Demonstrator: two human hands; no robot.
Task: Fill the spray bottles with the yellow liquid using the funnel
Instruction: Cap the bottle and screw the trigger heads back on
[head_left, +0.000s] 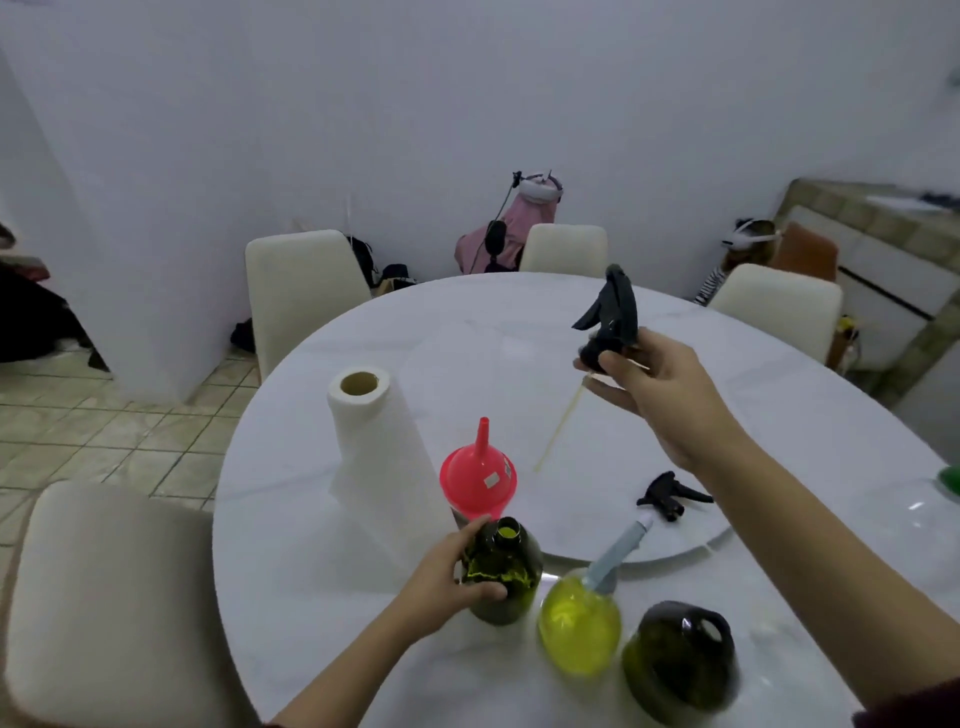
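The white paper towel roll stands on the white marble surface. Right of it sits the inverted red plastic funnel. The left hand grips the open dark green bottle, just right of the roll. Further right, the right hand holds the black trigger sprayer head aloft, its dip tube hanging.
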